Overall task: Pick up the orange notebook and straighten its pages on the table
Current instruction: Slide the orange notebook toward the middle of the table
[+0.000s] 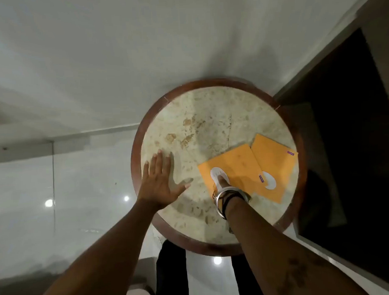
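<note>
Two orange notebooks lie on the right side of a round marble table [199,116]. The nearer orange notebook [233,161] has a white oval label at its near edge. My right hand [222,182] grips that near edge: the thumb presses on the label, and the fingers are hidden under the cover. Several bangles and cords ring the wrist. The notebook overlaps the second orange notebook [277,164], which lies further right with a white label and a small purple tag. My left hand [160,181] rests flat on the table's left part, fingers spread, holding nothing.
The table has a dark wooden rim [136,149] and stands on a glossy pale floor with light reflections. A dark panel or doorway [347,142] fills the right side. My dark-clad legs [171,276] show below the table's near edge.
</note>
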